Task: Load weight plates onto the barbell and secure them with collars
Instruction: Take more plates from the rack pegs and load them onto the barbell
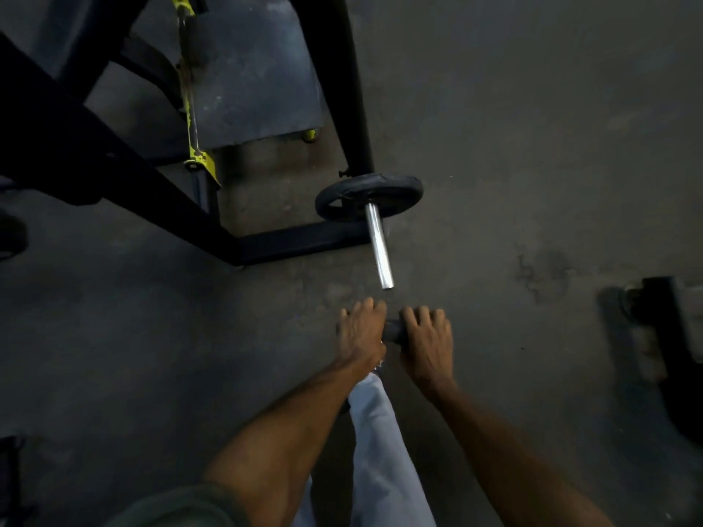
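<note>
Gripping 1 dark collar (partly hidden), both hands hover just below the barbell sleeve.

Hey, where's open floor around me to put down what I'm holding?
Bare concrete floor lies open right of the barbell sleeve, up to the dark equipment at the right edge. Another patch lies left of your left hand, below the rack's base beam. Upper left is crowded with rack frame.

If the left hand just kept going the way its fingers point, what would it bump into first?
Most likely the bare end of the barbell sleeve, which lies just ahead of the left hand. Both hands hold a small dark object. The sleeve may sit higher than the hand; depth is unclear from this single view.
</note>
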